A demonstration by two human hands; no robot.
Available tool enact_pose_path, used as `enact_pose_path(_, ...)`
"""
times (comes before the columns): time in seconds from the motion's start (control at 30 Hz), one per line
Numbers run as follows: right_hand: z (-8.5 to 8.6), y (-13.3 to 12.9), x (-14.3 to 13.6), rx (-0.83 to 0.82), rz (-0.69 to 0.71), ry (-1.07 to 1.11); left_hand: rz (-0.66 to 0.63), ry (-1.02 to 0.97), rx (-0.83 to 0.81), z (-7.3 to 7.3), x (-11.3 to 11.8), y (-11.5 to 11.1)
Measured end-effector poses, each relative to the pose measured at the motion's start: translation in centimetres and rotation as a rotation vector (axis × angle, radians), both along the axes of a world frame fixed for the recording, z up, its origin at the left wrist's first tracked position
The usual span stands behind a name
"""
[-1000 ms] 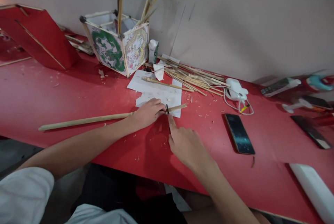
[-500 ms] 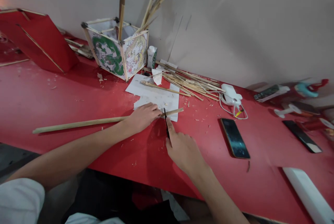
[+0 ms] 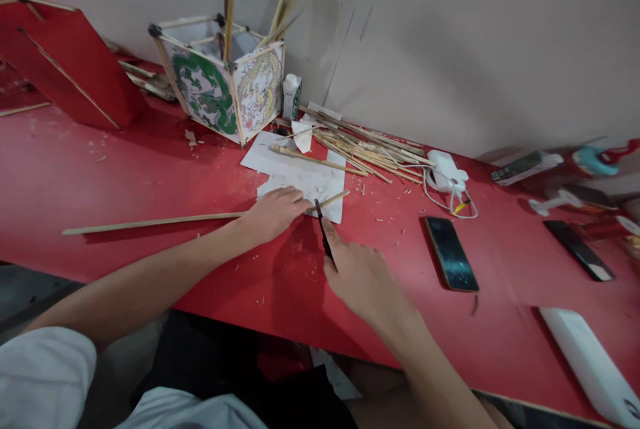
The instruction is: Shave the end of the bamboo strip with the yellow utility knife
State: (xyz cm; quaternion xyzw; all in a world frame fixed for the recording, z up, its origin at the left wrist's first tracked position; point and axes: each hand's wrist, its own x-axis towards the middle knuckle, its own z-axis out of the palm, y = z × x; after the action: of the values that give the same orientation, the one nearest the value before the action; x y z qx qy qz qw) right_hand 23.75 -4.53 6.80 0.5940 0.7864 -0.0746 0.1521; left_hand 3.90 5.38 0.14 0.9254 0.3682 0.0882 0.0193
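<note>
Fingers (image 3: 295, 202) of the left hand (image 3: 274, 213) lie pressed together on top of a long bamboo stick (image 3: 150, 222), pinning it flat against the red table (image 3: 100, 176) near the middle of the frame. From under this hand the stick runs far toward the left edge of the picture, while its short end (image 3: 333, 200) comes out on the right side and rests over a white paper sheet (image 3: 305, 179). Just below and to the right, the right hand (image 3: 363, 279) pinches a small dark blade (image 3: 323, 229), with the index finger stretched along its back; the tip of the blade touches the stick right beside the left fingertips. Small pale shavings lie on the table around both hands. Further up, above the paper, a loose pile of thin bamboo sticks (image 3: 370, 149) lies along the wall. In the upper left part of the frame stands a square paper lantern (image 3: 220, 86) with painted dragons, and some sticks stand inside it; a small green and white carton (image 3: 291, 97) is just beside it. A red panel (image 3: 70, 62) leans at the far upper left. To the right of the hands a dark phone (image 3: 450, 254) lies face up, near a white charger (image 3: 445, 172) with its cable. A second phone (image 3: 580, 250) lies well apart at the right edge.
</note>
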Motion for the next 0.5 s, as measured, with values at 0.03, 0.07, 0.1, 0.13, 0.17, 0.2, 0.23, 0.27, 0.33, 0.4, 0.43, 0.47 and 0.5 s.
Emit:
enact_pose_path(0.03, 0.21, -0.03, -0.02, -0.006, -0.001, -0.001, -0.014, 0.005, 0.009, 0.13, -0.14, 0.07)
enact_pose_path(0.07, 0.38, -0.06, -0.05, -0.015, -0.003, -0.002, -0.027, 0.010, 0.017, 0.23, -0.30, 0.15)
enact_pose_path(0.1, 0.50, -0.09, -0.10, -0.026, -0.004, 0.000, -0.038, 0.014, 0.023, 0.31, -0.44, 0.24)
enact_pose_path(0.13, 0.56, -0.10, -0.14, -0.037, -0.005, 0.004, -0.044, 0.018, 0.026, 0.34, -0.56, 0.33)
enact_pose_path(0.17, 0.57, -0.10, -0.18, -0.048, -0.004, 0.010, -0.047, 0.022, 0.027, 0.34, -0.65, 0.40)
enact_pose_path(0.2, 0.53, -0.08, -0.21, -0.056, -0.002, 0.016, -0.048, 0.027, 0.026, 0.31, -0.69, 0.46)
enact_pose_path(0.23, 0.44, -0.04, -0.22, -0.060, 0.001, 0.023, -0.049, 0.031, 0.023, 0.26, -0.69, 0.49)
enact_pose_path(0.27, 0.33, 0.01, -0.22, -0.059, 0.003, 0.029, -0.050, 0.032, 0.017, 0.20, -0.66, 0.49)
enact_pose_path(0.33, 0.08, 0.14, -0.19, -0.049, 0.006, 0.044, -0.043, 0.020, 0.002, 0.08, -0.50, 0.43)
enact_pose_path(0.4, -0.16, 0.28, -0.17, -0.051, 0.010, 0.052, -0.021, -0.006, -0.012, -0.01, -0.30, 0.35)
enact_pose_path(0.43, -0.25, 0.33, -0.18, -0.056, 0.011, 0.049, -0.008, -0.021, -0.020, -0.05, -0.20, 0.32)
enact_pose_path(0.47, -0.32, 0.38, -0.19, -0.064, 0.011, 0.044, 0.003, -0.035, -0.027, -0.09, -0.12, 0.31)
enact_pose_path(0.5, -0.37, 0.42, -0.20, -0.070, 0.011, 0.039, 0.012, -0.046, -0.035, -0.14, -0.05, 0.33)
